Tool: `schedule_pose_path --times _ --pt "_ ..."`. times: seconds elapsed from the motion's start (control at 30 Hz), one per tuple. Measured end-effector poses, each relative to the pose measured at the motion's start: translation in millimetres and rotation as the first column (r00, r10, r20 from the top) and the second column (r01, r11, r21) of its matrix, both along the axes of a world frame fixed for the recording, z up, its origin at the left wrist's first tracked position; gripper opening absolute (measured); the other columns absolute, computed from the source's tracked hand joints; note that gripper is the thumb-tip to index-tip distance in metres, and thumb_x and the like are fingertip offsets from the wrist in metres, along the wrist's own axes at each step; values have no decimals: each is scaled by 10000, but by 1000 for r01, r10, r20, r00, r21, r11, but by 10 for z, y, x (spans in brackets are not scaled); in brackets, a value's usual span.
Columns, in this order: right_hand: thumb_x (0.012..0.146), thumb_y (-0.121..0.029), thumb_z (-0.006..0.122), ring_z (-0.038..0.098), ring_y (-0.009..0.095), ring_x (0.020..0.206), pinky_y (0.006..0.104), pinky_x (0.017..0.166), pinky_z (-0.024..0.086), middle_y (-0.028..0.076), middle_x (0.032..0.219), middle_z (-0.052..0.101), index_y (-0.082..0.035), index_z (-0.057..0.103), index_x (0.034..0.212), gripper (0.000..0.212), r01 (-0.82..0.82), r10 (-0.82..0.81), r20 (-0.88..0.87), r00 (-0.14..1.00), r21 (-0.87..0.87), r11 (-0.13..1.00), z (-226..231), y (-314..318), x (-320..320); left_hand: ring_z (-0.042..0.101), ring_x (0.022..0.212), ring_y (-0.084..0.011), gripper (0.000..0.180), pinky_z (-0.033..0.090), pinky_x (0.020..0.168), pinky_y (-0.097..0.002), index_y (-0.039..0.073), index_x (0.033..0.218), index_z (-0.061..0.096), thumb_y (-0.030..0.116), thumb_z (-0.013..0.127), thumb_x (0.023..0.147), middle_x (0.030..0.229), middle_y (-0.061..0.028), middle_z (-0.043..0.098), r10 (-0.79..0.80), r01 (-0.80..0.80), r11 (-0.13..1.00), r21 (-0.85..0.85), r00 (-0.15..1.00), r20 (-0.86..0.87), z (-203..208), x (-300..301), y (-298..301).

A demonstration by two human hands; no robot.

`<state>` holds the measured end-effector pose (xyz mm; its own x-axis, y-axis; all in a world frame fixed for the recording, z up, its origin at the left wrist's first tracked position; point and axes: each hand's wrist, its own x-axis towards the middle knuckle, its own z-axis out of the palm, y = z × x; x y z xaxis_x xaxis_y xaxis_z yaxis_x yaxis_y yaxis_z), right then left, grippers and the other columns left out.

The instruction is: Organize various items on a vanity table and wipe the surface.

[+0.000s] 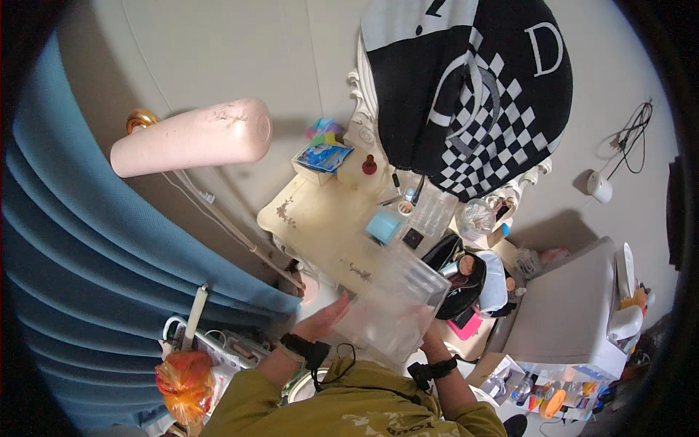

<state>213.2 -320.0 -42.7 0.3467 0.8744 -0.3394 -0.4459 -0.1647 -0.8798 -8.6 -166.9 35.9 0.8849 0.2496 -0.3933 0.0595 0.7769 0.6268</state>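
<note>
A see-through plastic organizer box (397,298) is held tilted in front of my body, over the near edge of the cream dressing table (309,211). My left hand (328,319) grips its left side, the fingers smeared by motion. On the right side my right hand (431,336) holds the box, its fingers partly hidden by the plastic. Beyond the box lie a light blue box (383,226), a dark square compact (413,238) and another see-through divided tray (435,211). An open black makeup bag (460,280) with cosmetics in it sits right beside the box.
A black-and-white checked cloth (473,95) covers the mirror. At the back left stand a tissue box (313,171) and a dark red bottle (369,165). A pink cylinder on a stand (193,138) juts in from the left. Right: a round see-through jar (477,218) and grey cabinet (564,306).
</note>
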Motion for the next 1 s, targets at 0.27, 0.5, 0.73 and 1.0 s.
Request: schedule_pose_path --times 0.27,0.5,0.73,1.0 --pt "852 -316 484 562 169 734 286 630 481 64 833 565 -53 513 988 298 259 -248 84 965 -152 954 -66 -249 250 402 749 -227 496 330 602 -354 135 1113 390 515 477 807 943 -112 331 620 -622 761 184 615 -487 -1749 -302 1240" --pt "872 -377 473 553 161 767 297 659 481 44 843 540 -63 518 972 332 256 -258 -20 966 -69 964 -135 -294 168 427 1048 -363 857 333 846 -616 166 1341 164 429 664 695 1278 -203 241 446 -572 809 -135 747 -493 -2060 -267 1465" --pt "865 -258 466 541 151 722 282 637 469 36 797 531 -62 525 902 208 262 -256 128 958 -36 964 -398 -307 142 356 1039 -386 509 365 868 -578 75 1080 362 255 665 713 1074 -160 275 577 -617 754 -225 786 -222 -2126 -238 1337" --pt "817 -225 496 520 147 709 290 594 437 29 781 520 -47 513 887 192 315 -329 18 944 -338 887 25 -19 -13 500 808 -271 180 387 874 -528 132 918 475 280 522 828 773 -26 469 597 -595 774 -219 800 -65 -2080 -599 1231"
